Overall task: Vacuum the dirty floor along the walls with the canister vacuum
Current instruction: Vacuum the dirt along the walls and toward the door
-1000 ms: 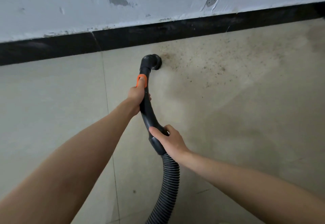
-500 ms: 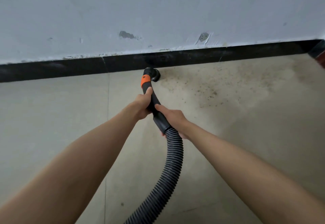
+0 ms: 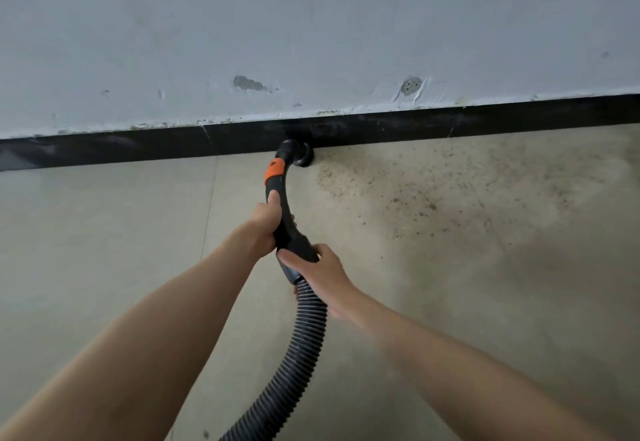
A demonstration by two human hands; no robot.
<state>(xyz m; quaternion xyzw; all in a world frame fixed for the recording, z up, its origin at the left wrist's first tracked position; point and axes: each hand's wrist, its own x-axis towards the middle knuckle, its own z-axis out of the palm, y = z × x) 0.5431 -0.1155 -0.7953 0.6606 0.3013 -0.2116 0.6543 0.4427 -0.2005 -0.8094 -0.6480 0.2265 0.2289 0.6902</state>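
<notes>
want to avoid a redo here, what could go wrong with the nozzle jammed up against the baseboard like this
1. The nozzle sits at the left edge of the speckled dirt patch; a sweep hugging only the black baseboard would probably leave the grit further out.
2. Both hands, left hand and right hand, hold the curved handle, so nothing manages the ribbed hose, which could snag.

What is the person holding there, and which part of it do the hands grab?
A vacuum hose. The left hand grips the black curved handle below its orange band; the right hand grips where handle meets ribbed hose.
</notes>
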